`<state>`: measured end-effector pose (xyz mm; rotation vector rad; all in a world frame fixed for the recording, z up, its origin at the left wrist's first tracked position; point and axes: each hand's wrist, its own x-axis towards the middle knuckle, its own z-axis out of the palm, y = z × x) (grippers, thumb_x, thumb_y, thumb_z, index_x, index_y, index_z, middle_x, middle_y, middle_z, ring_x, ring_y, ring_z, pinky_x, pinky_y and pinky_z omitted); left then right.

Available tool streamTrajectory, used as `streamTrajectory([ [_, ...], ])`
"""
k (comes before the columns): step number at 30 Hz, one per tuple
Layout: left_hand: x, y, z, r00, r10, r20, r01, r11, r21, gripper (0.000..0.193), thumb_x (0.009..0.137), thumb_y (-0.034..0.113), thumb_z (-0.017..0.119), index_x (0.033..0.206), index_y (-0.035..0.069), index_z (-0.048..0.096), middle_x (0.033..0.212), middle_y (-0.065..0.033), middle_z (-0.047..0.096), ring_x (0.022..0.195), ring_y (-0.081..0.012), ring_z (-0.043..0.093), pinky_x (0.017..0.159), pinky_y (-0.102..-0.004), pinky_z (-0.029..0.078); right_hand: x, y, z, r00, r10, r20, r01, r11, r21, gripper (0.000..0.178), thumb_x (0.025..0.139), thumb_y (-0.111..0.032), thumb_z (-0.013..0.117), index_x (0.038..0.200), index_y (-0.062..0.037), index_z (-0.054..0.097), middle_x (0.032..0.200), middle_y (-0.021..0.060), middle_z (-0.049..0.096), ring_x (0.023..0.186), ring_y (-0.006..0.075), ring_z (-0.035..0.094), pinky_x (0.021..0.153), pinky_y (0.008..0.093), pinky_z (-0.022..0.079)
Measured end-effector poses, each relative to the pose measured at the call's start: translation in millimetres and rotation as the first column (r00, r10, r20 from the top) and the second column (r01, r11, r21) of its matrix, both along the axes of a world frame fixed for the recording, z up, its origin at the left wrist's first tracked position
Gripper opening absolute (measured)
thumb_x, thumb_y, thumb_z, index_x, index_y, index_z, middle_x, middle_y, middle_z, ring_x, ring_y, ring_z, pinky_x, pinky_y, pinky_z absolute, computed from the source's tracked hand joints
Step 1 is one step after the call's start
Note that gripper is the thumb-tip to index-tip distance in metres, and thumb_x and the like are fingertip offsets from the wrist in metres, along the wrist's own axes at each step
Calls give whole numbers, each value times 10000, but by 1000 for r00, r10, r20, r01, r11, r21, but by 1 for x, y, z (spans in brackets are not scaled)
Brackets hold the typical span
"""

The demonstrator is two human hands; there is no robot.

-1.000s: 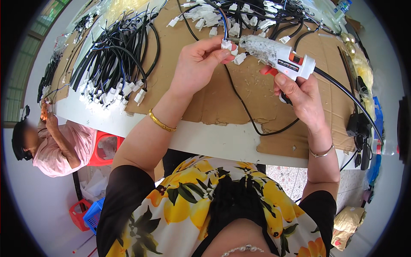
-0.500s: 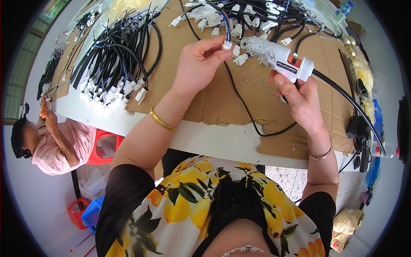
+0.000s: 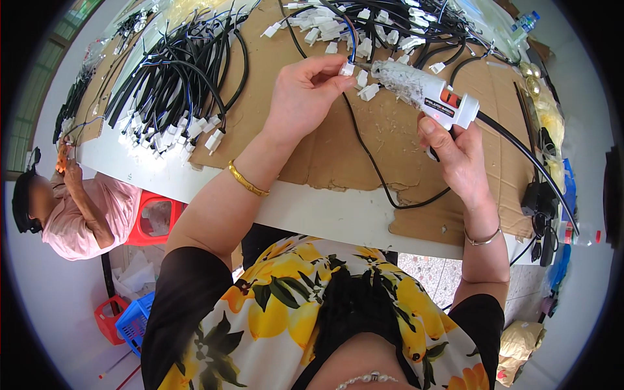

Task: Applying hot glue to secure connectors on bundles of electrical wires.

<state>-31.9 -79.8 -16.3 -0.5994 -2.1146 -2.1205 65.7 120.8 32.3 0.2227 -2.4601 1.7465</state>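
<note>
My left hand (image 3: 311, 94) pinches a small white plug connector (image 3: 348, 69) between thumb and fingertips. Blue and brown wires (image 3: 353, 47) run up out of it to a black cable. My right hand (image 3: 455, 146) grips the handle of a white hot glue gun (image 3: 416, 90), its nozzle pointing left at the connector's wire end. Strings of dried glue cover the gun's front, and a thick black cord (image 3: 520, 140) trails from its back. Just right of my left fingertips lie loose white connectors (image 3: 368, 91). Whether the nozzle touches the connector I cannot tell.
Torn brown cardboard (image 3: 312, 159) covers the white table (image 3: 305, 211). A bundle of black cables (image 3: 179, 71) with white connectors lies at left, another pile (image 3: 390, 26) at the far side. Chargers (image 3: 541, 198) sit at the right edge. A person in pink (image 3: 91, 214) works at far left.
The glue gun's nozzle now sits close to the connector, its body tilted a little more downward to the right. My left hand still pinches the connector in nearly the same place.
</note>
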Motion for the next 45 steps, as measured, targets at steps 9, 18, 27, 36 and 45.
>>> streamTrajectory([
  [9,6,-1,11,995,95,7,-93,988,-125,183,740,9,656,918,-2,616,783,-7,626,702,-51,553,623,-185,445,2,0,2,999,-9,42,9,1000,2,203,849,-202,561,923,-19,515,739,18,521,646,88,473,580,225,404],
  [18,3,-1,6,992,118,-38,-123,978,-169,236,708,14,687,926,-8,598,805,-23,628,712,-65,570,646,-193,470,1,1,3,997,-12,74,6,997,78,231,859,-210,551,966,-8,525,775,13,543,658,75,473,591,213,409],
  [27,5,-1,10,983,165,-82,-181,953,-245,239,685,24,705,894,2,591,766,-19,616,694,-70,560,633,-194,467,2,0,1,998,-8,60,4,999,52,254,852,-205,566,1001,-2,529,809,16,565,666,71,488,588,214,415],
  [36,2,-1,9,983,162,-92,-180,953,-245,223,687,19,703,875,-5,585,751,-20,610,675,-60,554,616,-187,466,2,-3,3,1000,4,9,-4,1000,25,295,833,-206,599,1031,-5,516,751,-13,522,630,58,452,566,205,396],
  [45,4,-1,11,992,129,-12,-129,969,-210,221,694,16,701,878,-6,582,751,-17,609,659,-57,550,602,-186,460,1,-1,1,999,-15,48,16,1000,-23,314,840,-205,588,1062,-4,493,765,-6,514,655,62,450,586,217,407],
])
